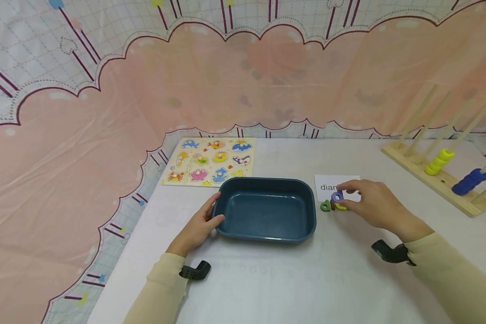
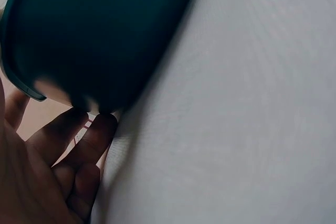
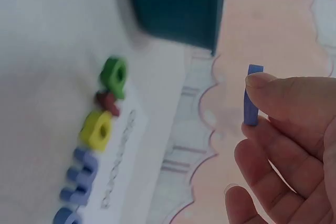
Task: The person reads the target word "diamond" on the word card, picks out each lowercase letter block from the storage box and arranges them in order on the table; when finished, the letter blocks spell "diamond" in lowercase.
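My left hand (image 1: 196, 230) grips the left end of a dark teal plastic basin (image 1: 263, 234), thumb at the rim and fingers against the outer wall. In the left wrist view, the fingertips touch the basin's underside edge. My right hand (image 1: 378, 204) pinches a small blue-purple letter (image 1: 337, 196) between thumb and fingertips, above a white card (image 1: 324, 181) printed with a word partly hidden by the hand. In the right wrist view the held letter (image 3: 252, 95) shows edge-on. Along the card lie a green letter (image 3: 113, 76), a brown letter (image 3: 107, 102), a yellow letter (image 3: 96, 131) and blue letters (image 3: 81, 178).
Behind the basin lies a sea-animal puzzle board (image 1: 210, 162). At the right stands a wooden peg abacus (image 1: 437, 180) with yellow beads (image 1: 439, 162) and blue beads (image 1: 470, 182). A patterned pink cloth (image 1: 227, 85) hangs behind the white table (image 1: 267, 283).
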Motion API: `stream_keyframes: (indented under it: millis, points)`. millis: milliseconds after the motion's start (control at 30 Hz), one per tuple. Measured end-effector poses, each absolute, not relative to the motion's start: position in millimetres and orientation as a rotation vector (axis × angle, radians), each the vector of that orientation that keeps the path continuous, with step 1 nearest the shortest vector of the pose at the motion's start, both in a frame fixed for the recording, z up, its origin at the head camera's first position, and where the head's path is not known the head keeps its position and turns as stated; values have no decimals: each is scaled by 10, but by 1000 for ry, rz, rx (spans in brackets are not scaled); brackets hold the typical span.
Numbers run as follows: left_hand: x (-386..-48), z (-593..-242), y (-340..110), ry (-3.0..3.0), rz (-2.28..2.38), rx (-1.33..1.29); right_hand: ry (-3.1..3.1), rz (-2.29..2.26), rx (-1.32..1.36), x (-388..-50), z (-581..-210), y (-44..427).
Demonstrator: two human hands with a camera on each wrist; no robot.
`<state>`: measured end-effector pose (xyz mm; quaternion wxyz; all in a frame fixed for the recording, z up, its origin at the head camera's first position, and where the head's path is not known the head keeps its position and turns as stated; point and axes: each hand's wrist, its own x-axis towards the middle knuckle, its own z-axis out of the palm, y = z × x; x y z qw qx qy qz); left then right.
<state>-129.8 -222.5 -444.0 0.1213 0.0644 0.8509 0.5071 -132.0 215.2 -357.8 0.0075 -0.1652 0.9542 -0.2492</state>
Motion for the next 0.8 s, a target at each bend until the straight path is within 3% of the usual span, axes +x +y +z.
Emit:
stream_keyframes:
  millis: [800]
  points:
    - [-1300, -4433, -2221, 2493, 1470, 197, 2989, -638, -285, -1416, -3853, 3030]
